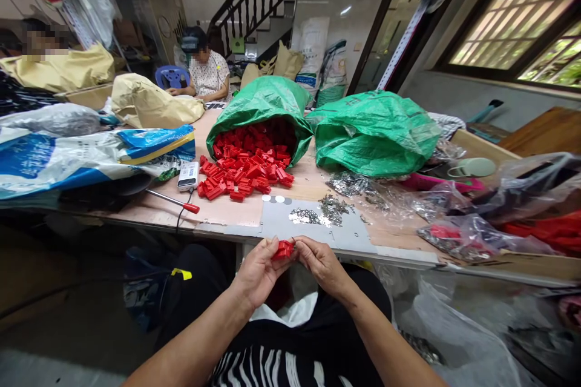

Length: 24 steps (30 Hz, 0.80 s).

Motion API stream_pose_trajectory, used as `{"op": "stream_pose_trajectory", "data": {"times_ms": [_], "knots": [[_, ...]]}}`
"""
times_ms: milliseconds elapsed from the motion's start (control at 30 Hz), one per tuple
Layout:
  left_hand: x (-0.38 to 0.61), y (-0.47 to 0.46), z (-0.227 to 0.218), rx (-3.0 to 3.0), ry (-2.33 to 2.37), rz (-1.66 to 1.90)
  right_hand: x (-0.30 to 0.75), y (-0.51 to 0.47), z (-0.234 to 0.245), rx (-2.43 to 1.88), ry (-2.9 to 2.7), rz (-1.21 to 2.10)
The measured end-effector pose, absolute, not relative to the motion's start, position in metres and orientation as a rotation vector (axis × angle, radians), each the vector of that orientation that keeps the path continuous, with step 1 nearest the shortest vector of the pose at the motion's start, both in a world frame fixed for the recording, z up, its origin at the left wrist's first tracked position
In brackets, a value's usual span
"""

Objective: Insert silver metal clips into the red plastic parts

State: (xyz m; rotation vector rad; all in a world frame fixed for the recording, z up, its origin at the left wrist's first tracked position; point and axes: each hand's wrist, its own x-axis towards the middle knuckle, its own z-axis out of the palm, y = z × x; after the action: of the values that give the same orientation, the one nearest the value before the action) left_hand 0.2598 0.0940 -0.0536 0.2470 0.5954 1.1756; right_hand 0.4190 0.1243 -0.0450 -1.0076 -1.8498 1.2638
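Observation:
My left hand (259, 270) and my right hand (320, 261) meet just below the table's front edge, over my lap. Both pinch a small red plastic part (284, 248) between their fingertips. Straight ahead on the table lies a pile of the same red plastic parts (245, 170), spilling out of an open green sack (263, 102). A scatter of small silvery metal pieces (320, 212) rests on a grey sheet (349, 234) just beyond my hands.
A second green sack (376, 129) lies to the right, clear plastic bags (458, 235) beyond it. On the left are a blue-and-white bag (68, 157), a red-handled tool (175, 200) and a small white device (187, 175). A seated person (206, 72) works at the far end.

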Motion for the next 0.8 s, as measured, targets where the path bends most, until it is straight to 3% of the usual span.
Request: {"op": "stream_pose_trajectory", "data": {"times_ms": [233, 333, 600, 800], "knots": [[0.256, 0.094, -0.128, 1.123, 1.254, 0.975, 0.423, 0.157, -0.064, -1.243, -1.849, 1.071], [0.251, 0.092, -0.152, 1.363, 1.332, 0.796, 0.420, 0.179, -0.071, -1.288, -1.936, 0.957], [0.243, 0.086, -0.162, 1.492, 1.321, 0.618, 0.398, 0.265, -0.073, -1.469, -2.176, 0.544], [0.237, 0.086, -0.173, 1.432, 1.315, 0.668, 0.379, 0.326, -0.066, -1.587, -2.172, 0.479]]}}
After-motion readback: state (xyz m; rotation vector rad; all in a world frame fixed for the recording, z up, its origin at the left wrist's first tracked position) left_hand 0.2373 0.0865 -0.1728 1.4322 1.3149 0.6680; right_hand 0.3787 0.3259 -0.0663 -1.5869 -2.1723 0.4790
